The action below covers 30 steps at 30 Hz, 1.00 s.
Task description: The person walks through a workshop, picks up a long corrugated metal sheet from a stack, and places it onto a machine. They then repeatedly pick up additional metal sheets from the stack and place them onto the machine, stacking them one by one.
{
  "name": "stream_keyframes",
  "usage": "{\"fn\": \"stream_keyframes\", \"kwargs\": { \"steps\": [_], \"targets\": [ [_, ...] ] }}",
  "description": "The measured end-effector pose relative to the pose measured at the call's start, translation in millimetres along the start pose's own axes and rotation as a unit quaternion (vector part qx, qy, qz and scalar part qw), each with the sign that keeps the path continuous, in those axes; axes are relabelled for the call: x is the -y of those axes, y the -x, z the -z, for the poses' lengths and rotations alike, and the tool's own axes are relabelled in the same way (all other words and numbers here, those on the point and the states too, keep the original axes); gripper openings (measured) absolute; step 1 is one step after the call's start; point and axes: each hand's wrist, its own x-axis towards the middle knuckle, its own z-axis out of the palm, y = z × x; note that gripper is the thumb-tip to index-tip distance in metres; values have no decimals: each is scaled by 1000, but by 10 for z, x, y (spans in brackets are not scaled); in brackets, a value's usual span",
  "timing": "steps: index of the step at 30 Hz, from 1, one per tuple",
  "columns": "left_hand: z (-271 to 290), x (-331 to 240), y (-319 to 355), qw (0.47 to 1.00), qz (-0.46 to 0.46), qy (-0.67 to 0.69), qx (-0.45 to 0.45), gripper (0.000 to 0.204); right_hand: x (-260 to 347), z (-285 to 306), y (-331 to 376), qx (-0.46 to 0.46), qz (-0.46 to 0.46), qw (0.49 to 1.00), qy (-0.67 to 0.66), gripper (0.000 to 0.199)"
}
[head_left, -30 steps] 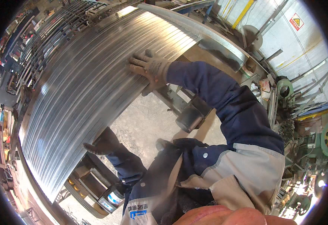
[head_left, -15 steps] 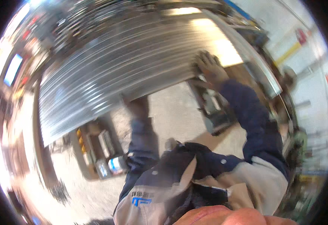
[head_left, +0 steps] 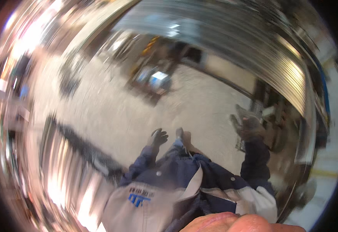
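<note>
My left hand (head_left: 158, 137), in a dark glove, hangs low in front of my body over the floor, its fingers loosely bent and apart, with nothing in it. My right hand (head_left: 248, 125), gloved too, is farther right with thumb and fingers spread, and nothing shows in its grasp. It is nearest to the shelf parts under the bench. Beyond both hands lies a wide ribbed metal surface (head_left: 215, 33), grey and shiny, smeared by motion. Neither hand overlaps it in the picture.
Under the bench's left part stands a tray holding a white-and-blue container (head_left: 160, 80) and yellow items (head_left: 149, 45). At the lower left is a stack of long, bright metal pieces (head_left: 66, 170) with a dark edge (head_left: 88, 150). Concrete floor (head_left: 111, 104) lies between.
My view has swung left and down. Both hands have come off the ribbed metal surface and dropped toward my body; that surface now sits higher and farther right.
</note>
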Motion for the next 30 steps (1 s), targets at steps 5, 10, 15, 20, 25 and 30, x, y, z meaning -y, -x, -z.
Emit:
{"fn": "stream_keyframes", "kwargs": {
  "steps": [5,10,15,20,25,30],
  "targets": [
    [1137,696,691,976,-130,170,50,38,714,-417,11,-16,-66,906,-419,30],
    [1540,880,1395,947,-113,194,-229,37,2164,-1560,148,289,8,850,-441,33],
    [2378,1300,2137,892,-137,249,-351,55,3678,-2288,375,471,101,724,-494,42],
    [3230,1701,2513,827,-141,381,-388,51,5090,-2812,699,631,57,652,-417,58],
    [4105,1858,2998,760,-161,494,-390,44,6572,-3227,1124,713,5,622,-325,71],
    [4787,1925,3524,707,-165,507,-464,49,7925,-3633,1365,728,5,608,-317,78]
  ]
}}
